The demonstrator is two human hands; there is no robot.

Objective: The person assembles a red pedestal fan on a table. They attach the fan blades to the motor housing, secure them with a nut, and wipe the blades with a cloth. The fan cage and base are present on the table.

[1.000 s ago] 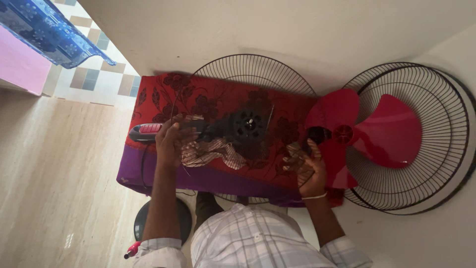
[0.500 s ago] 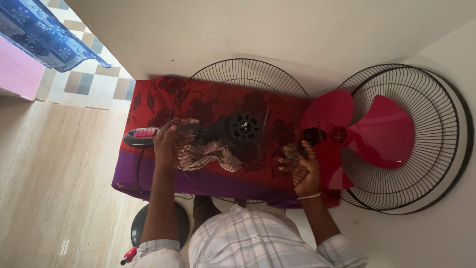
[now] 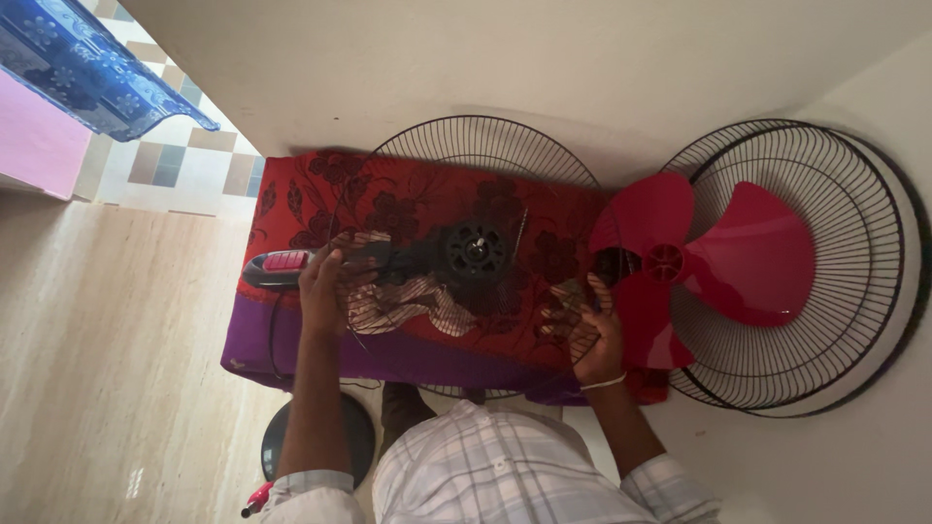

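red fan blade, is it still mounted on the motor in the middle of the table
No, the red fan blade lies off to the side on a wire guard, apart from the black motor on the cloth-covered table.

We could not make out the right hand's (image 3: 590, 330) fingers behind the wire fan guard (image 3: 466, 252). The guard's near rim was hidden by the red cloth-covered table (image 3: 291, 194). The blue patterned sheet (image 3: 87, 68) at far left was cut off by the edge.
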